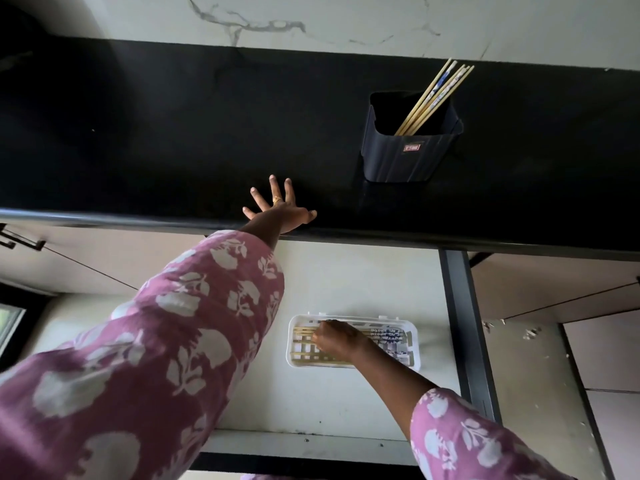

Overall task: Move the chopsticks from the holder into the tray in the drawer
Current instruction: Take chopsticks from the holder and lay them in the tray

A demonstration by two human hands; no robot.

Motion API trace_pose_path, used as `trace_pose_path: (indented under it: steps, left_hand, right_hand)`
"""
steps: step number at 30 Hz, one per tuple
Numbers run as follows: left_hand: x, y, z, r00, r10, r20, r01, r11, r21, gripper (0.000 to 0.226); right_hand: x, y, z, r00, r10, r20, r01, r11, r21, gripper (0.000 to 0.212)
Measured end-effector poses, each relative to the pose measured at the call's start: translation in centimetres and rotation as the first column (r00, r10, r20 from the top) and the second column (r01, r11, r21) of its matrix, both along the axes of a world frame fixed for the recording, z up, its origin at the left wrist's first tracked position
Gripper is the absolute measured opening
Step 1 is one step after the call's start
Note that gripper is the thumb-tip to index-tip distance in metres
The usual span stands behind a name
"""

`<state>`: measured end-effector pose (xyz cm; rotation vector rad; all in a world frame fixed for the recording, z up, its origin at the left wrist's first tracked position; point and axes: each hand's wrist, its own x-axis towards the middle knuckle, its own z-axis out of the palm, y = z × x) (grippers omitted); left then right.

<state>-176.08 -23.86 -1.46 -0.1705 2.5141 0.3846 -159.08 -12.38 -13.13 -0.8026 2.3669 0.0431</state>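
The left hand (277, 206) is spread flat, fingers splayed and empty, on the black table (173, 133). The right hand (337, 339) is lowered into the white tray (414, 344) in the open drawer (346, 278) at six o'clock, loosely curled over chopsticks laid there; its grip cannot be told. More chopsticks (436, 95) are left leaning in the dark holder (405, 157) at two o'clock, below a marbled wall (311, 19).

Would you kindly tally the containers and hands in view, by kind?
Dark holder on the counter: 1
White tray in the drawer: 1
Hands, left hand and right hand: 2
Total: 4
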Motion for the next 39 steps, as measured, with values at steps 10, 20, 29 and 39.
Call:
trace_pose_path:
  steps: [10,20,29,39]
  left_hand:
    - [-0.4,0.0,0.1,1.000,0.008,0.028,-0.008,1.000,0.001,0.086]
    - [-0.4,0.3,0.0,1.000,0.015,0.027,-0.015,1.000,0.005,0.085]
    - [0.2,0.3,0.6,1.000,0.014,0.014,-0.015,0.999,0.029,0.083]
    - [0.3,0.1,0.9,1.000,0.008,-0.004,-0.008,1.000,0.027,0.081]
  right_hand:
    - [0.6,-0.4,-3.4,0.996,0.074,-0.043,-0.075,0.997,-0.030,0.029]
    - [0.5,1.1,-2.4,0.975,-0.171,-0.143,0.099,0.907,-0.408,0.005]
    - [-3.1,5.5,2.4,0.810,-0.348,-0.471,0.002,0.806,-0.592,0.019]
    - [-12.3,11.7,13.4,0.276,-0.612,-0.742,-0.161,0.731,-0.663,0.016]
